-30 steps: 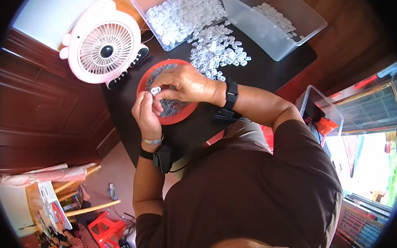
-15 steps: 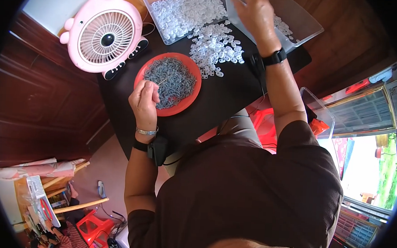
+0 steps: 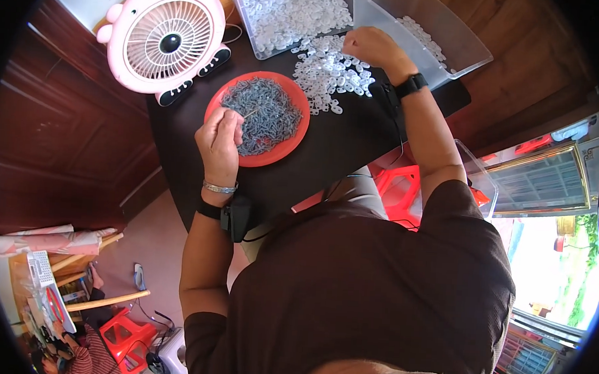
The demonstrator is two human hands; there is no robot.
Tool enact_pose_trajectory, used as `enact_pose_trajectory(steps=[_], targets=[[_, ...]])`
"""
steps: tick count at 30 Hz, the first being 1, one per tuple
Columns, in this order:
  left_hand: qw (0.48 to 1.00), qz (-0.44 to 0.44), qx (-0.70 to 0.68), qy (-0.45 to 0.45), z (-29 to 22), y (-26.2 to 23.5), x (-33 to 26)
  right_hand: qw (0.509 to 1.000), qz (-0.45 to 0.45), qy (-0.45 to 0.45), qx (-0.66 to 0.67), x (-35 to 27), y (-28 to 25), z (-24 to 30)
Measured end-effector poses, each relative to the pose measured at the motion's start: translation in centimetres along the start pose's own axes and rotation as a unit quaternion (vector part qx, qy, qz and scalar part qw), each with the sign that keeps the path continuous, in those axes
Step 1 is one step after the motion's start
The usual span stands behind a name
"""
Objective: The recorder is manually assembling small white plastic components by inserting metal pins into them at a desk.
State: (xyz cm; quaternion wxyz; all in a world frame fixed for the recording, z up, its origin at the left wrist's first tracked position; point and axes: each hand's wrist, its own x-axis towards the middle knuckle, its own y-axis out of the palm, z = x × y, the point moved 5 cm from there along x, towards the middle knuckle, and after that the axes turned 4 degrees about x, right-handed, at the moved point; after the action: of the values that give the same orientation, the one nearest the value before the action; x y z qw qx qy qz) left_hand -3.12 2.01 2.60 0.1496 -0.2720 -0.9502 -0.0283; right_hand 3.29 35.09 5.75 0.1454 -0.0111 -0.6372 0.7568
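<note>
My left hand (image 3: 219,137) is closed over the near left rim of a red round plate (image 3: 301,138). From its fingertips sticks out a thin, pale, rod-like piece (image 3: 250,113). The plate holds a heap of small grey screw-like pieces (image 3: 266,111). Farther right, my right hand (image 3: 378,47) is at the edge of a loose pile of small white oval plastic pieces (image 3: 322,73). Its fingers are curled in, and whatever they hold is hidden.
Behind the loose pile stands a clear bin (image 3: 258,48) full of white pieces. To its right is another clear bin (image 3: 458,66) with some white pieces. A pink fan (image 3: 168,42) stands at the left on the black table (image 3: 179,160). Another person (image 3: 91,355) is at lower left.
My right hand has come down from over the right bin to the loose white pile, its fingers now curled. The left hand keeps its pinch near the plate. The whole view has shifted slightly.
</note>
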Motion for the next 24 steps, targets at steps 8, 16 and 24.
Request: enact_pose_trajectory(steps=[8, 16, 24], targets=[[1.000, 0.010, 0.017, 0.002, 0.1, 0.2, 0.1, 0.977, 0.105, -0.103, 0.152, -5.9, 1.4, 5.8], [1.000, 0.013, 0.011, 0.006, 0.2, 0.4, 0.2, 0.984, 0.053, -0.074, 0.152, -6.7, 4.4, 5.9], [1.000, 0.003, 0.024, -0.001, 0.5, 0.1, 0.2, 0.990, -0.025, -0.061, 0.126, -4.7, 3.8, 4.4]])
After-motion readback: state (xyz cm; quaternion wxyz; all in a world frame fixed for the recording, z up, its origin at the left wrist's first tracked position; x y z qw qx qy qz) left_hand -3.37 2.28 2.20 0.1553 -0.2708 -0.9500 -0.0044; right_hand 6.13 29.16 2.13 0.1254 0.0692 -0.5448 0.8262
